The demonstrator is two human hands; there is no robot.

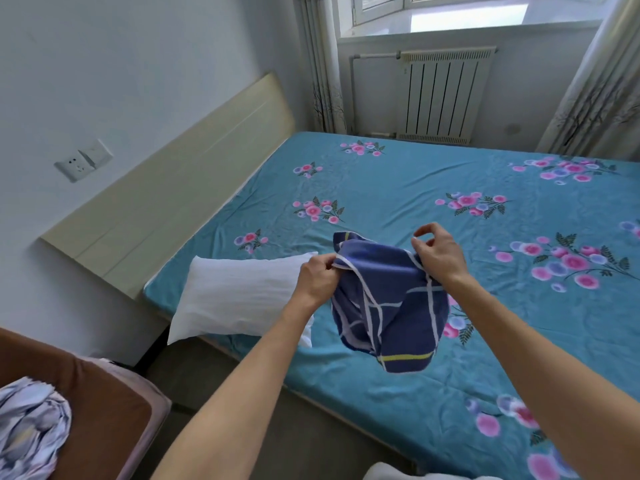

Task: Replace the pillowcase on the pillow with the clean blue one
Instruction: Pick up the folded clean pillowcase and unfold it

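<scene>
A bare white pillow [239,296] lies on the near left corner of the bed, close to the headboard. Just right of it, a dark blue pillowcase [388,306] with white lines and one yellow stripe hangs bunched in the air above the sheet. My left hand [317,277] pinches its upper left edge, right at the pillow's end. My right hand [438,252] grips the upper right edge, with thumb and forefinger raised above the cloth. The pillowcase's opening cannot be made out in the folds.
The bed wears a teal sheet [398,188] with pink flower prints. A beige headboard [180,188] runs along the left wall. A brown seat [86,386] with a crumpled pale floral cloth [31,424] stands at the lower left. A radiator [443,95] sits under the window.
</scene>
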